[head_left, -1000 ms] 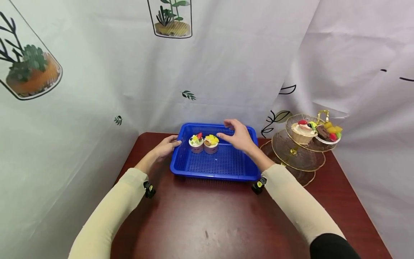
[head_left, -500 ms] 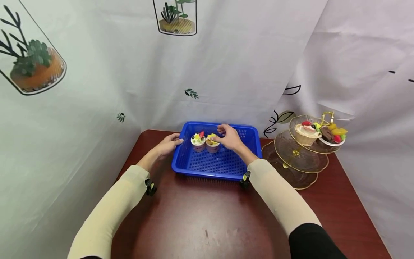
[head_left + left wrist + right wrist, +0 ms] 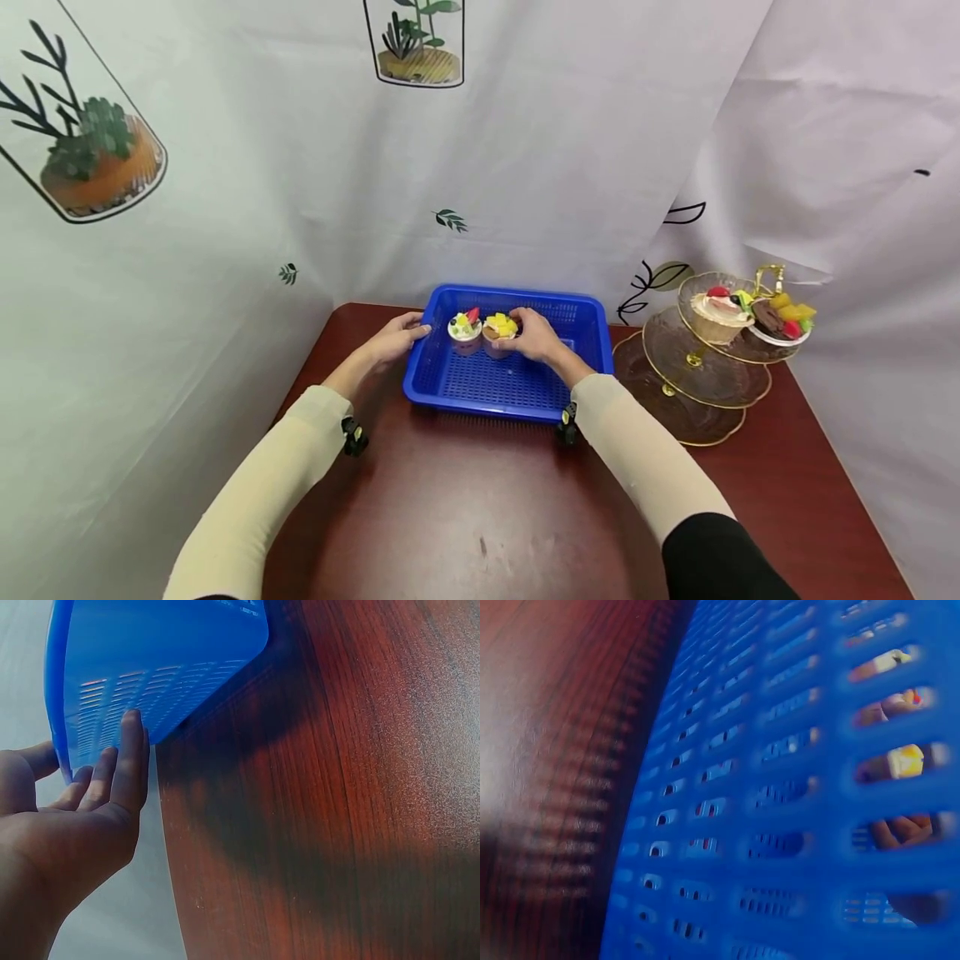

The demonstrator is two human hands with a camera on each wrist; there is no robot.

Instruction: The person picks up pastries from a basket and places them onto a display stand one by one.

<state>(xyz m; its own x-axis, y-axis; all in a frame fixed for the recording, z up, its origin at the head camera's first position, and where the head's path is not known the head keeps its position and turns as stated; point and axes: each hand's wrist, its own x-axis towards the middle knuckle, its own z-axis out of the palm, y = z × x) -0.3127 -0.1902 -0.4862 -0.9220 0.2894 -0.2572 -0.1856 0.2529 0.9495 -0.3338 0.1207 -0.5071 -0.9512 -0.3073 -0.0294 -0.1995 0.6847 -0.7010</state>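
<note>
A blue plastic basket (image 3: 510, 412) stands on the table near the back wall. My left hand (image 3: 396, 340) grips its left rim; in the left wrist view the thumb is behind the rim and the fingers lie along the outer slotted wall (image 3: 165, 652). Inside, two pinkish dessert cups sit side by side at the back left. One cup (image 3: 465, 332) has cream, green and yellow bits and a strawberry piece. Around the other, a cup topped with yellow fruit cubes (image 3: 501, 325), my right hand (image 3: 538, 336) has its thumb and fingers. Through the basket's slots, the right wrist view shows right-hand fingers (image 3: 906, 829).
On the right stands a three-tier clear stand (image 3: 705, 371) with gold edges. Its top tier bears a cream cupcake (image 3: 720, 317) and a chocolate-and-fruit dessert cup (image 3: 780, 323). Reddish-brown table (image 3: 465, 500) lies in front of the basket; printed cloth (image 3: 540, 167) hangs behind.
My right hand has come left and down from over the basket to the yellow-fruit cup and taken hold of it. The left hand keeps its grip on the rim.
</note>
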